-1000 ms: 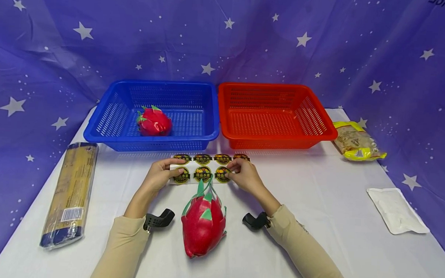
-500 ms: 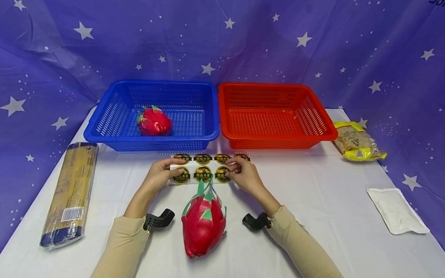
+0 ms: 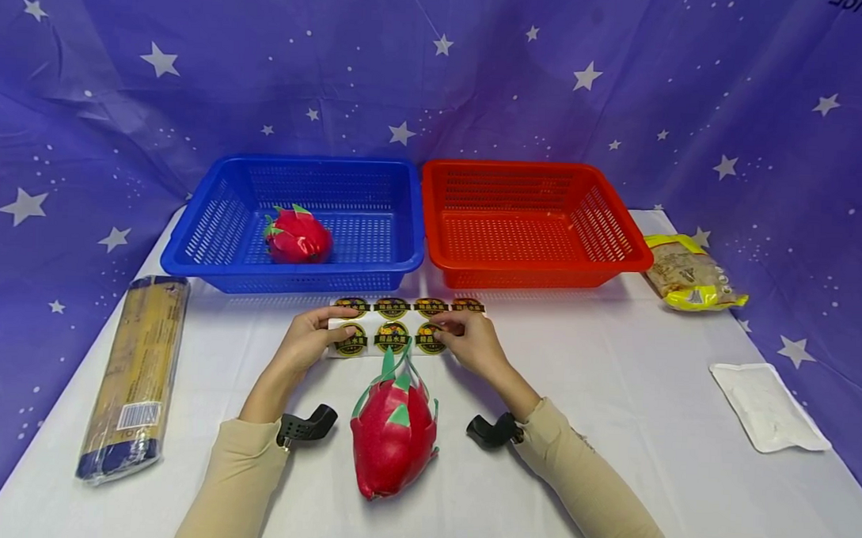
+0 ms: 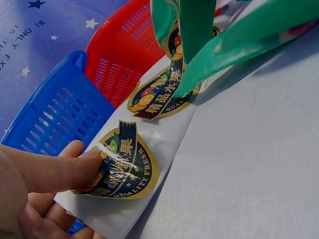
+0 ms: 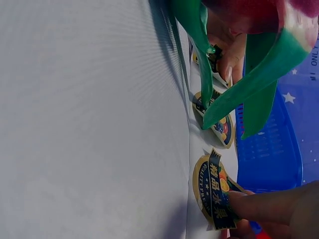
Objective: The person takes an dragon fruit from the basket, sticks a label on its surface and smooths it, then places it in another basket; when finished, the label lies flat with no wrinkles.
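Note:
A white sheet of round black-and-gold fruit stickers (image 3: 411, 350) lies on the table in front of the baskets. My left hand (image 3: 306, 340) pinches its left end, thumb on top over a sticker (image 4: 134, 169) and fingers underneath. At the right, my right hand (image 3: 473, 339) pinches the edge of a lower-row sticker (image 5: 209, 191) between thumb and fingers; the fingers behind the sticker are partly hidden. A red dragon fruit (image 3: 392, 442) with green leaves stands between my forearms, its leaf tips overlapping the sheet in both wrist views.
Behind the sheet are a blue basket (image 3: 295, 277) holding another dragon fruit (image 3: 300, 237) and a red basket (image 3: 541, 276). A long yellow-and-blue pack (image 3: 135, 369) lies left. At right are a yellow-edged bag (image 3: 690, 274) and a white packet (image 3: 770, 407).
The fingers of my right hand have shifted slightly left and down over the lower-row sticker, uncovering more of the top-right sticker. My left hand and the dragon fruit stay in place.

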The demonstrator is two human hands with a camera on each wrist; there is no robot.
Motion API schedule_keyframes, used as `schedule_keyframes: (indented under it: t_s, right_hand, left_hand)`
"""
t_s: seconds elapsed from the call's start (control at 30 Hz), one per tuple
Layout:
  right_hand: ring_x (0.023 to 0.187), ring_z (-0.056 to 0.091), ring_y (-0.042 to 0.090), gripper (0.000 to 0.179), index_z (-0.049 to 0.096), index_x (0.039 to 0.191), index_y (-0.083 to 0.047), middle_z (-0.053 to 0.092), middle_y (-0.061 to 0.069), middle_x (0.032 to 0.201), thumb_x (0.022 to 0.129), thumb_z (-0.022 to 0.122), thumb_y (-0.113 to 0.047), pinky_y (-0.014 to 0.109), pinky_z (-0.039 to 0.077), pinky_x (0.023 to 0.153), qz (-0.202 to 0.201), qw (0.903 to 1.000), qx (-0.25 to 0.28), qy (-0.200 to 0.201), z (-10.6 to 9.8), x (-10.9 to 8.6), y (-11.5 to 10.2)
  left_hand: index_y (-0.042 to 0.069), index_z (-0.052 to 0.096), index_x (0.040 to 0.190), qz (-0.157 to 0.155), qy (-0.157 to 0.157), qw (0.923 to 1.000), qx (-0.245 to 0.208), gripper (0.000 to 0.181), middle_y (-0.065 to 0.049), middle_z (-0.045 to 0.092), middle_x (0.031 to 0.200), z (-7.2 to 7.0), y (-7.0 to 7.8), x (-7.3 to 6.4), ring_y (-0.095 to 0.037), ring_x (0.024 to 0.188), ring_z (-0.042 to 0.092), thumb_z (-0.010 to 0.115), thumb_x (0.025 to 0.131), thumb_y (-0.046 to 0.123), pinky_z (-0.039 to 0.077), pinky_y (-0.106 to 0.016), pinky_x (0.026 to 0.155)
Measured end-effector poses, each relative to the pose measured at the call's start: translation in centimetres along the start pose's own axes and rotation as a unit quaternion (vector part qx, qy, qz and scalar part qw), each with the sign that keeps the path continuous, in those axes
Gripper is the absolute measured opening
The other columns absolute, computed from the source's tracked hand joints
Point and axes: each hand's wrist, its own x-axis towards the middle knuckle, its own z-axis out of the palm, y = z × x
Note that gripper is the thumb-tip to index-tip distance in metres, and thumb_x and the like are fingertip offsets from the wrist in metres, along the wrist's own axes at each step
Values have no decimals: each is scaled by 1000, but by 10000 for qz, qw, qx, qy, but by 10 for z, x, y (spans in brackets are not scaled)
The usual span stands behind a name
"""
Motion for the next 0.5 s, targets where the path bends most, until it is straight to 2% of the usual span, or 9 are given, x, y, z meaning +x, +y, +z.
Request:
schedule_keyframes:
  t_s: [0.3,0.5]
  right_hand:
    - [63,52,9,15,72,91,-12,68,5,79,79,65,-9,20,40,54,-84,9999,36,51,-2,0,-1]
    - [66,54,9,13,72,90,-12,69,6,86,80,66,-10,20,43,57,-20,9999,141,-35,-3,1,0]
  left_hand:
    - [7,59,118,-23,-16,10000,61,39,8,59,86,-1,-1,1,-4,87,48,66,80,12,39,-18,76]
    - [6,58,119,-43,-70,10000,-29,40,11,61,85,-1,-2,1,0,82,55,66,80,12,44,-17,74]
